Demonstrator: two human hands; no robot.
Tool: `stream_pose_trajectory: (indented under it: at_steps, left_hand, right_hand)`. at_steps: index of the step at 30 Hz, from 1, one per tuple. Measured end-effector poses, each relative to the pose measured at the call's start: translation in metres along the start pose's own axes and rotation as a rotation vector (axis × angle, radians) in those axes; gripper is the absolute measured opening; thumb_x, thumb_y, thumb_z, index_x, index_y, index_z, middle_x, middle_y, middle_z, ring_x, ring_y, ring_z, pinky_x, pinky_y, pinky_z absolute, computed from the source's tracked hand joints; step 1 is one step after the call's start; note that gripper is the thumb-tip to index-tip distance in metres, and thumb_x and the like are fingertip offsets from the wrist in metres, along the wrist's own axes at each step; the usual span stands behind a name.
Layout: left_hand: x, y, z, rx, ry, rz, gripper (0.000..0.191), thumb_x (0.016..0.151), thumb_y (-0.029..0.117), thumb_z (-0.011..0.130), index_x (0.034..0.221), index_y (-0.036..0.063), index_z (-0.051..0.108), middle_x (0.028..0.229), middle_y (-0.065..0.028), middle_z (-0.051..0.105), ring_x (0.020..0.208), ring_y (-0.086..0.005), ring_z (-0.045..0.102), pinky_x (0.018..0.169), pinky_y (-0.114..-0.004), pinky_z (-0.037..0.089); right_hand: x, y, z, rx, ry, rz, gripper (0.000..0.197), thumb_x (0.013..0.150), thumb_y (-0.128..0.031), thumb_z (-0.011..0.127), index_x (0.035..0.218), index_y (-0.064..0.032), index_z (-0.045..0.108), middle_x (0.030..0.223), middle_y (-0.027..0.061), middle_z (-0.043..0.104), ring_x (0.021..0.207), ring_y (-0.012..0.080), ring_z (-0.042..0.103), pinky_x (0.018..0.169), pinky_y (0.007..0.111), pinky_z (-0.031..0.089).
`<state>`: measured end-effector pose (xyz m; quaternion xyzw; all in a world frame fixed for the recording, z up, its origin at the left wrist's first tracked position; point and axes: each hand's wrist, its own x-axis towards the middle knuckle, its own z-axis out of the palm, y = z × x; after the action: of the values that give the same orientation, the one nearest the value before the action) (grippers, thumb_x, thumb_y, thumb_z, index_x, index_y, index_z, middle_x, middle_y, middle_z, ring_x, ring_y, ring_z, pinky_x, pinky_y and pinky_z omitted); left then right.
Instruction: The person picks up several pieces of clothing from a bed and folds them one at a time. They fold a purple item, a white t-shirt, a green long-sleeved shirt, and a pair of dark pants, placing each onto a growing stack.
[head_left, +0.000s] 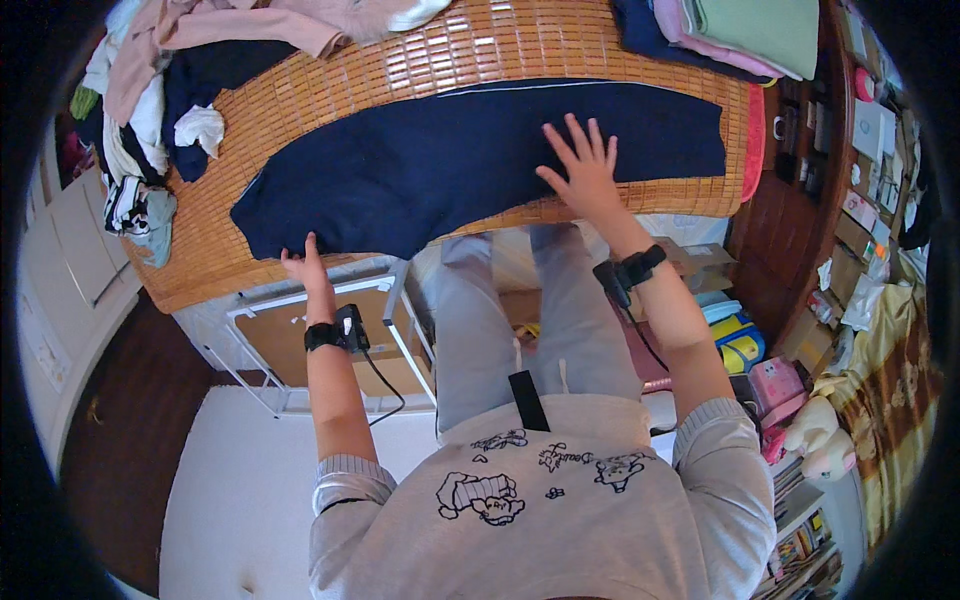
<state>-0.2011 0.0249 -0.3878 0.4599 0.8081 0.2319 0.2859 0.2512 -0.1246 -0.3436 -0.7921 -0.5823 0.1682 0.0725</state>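
Observation:
Dark navy trousers (420, 165), folded lengthwise, lie stretched across a bamboo mat (360, 90), with a thin white stripe along their far edge. My right hand (589, 165) rests with spread fingers on the fabric, right of its middle. At the near left corner of the trousers is my left hand (306, 266), thumb up on the cloth; some of its fingers are hidden at the edge, so whether it pinches the fabric cannot be told. Both wrists wear black straps with small cabled devices.
Loose clothes (135, 112) are heaped at the left and far left of the mat. Folded green and pink textiles (750, 34) are stacked at the far right. A white metal frame (330, 289) stands below the mat's near edge. Boxes and a plush toy (821, 442) are at the right.

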Motion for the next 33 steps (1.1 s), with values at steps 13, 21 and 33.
stream_pose_trajectory:
  at_steps: [13,21,33]
  left_hand:
    - [0.060,0.012,-0.036,-0.647,-0.407,-0.332,0.025,0.072,0.017,0.067,0.093,0.0087,0.054,0.092,-0.0040,0.058,0.085,-0.0181,0.054,0.078,-0.028,0.044]
    - [0.059,0.038,-0.045,-1.040,-0.325,-0.600,0.028,0.070,0.012,0.059,0.097,0.0061,0.054,0.100,-0.0060,0.057,0.091,-0.0202,0.053,0.083,-0.032,0.043]
    - [-0.080,0.214,-0.040,-0.479,-0.468,0.457,0.049,0.066,-0.006,0.056,0.114,-0.0004,0.046,0.111,-0.0090,0.052,0.100,-0.0175,0.050,0.087,-0.029,0.039]
  right_hand:
    - [0.038,-0.042,0.013,-0.136,-0.207,0.021,0.094,0.052,-0.065,0.064,0.133,-0.0385,0.023,0.144,0.0021,0.010,0.129,0.0398,0.005,0.089,0.072,0.006]
    - [0.046,-0.097,0.003,-0.077,-0.242,0.102,0.091,0.062,-0.035,0.072,0.136,-0.0221,0.020,0.139,0.0176,0.017,0.127,0.0402,0.014,0.095,0.065,0.011]
    - [0.068,-0.206,-0.093,1.791,-0.457,-0.044,0.076,0.077,-0.023,0.065,0.136,-0.0091,0.018,0.131,0.0149,0.034,0.115,0.0247,0.040,0.089,0.035,0.039]
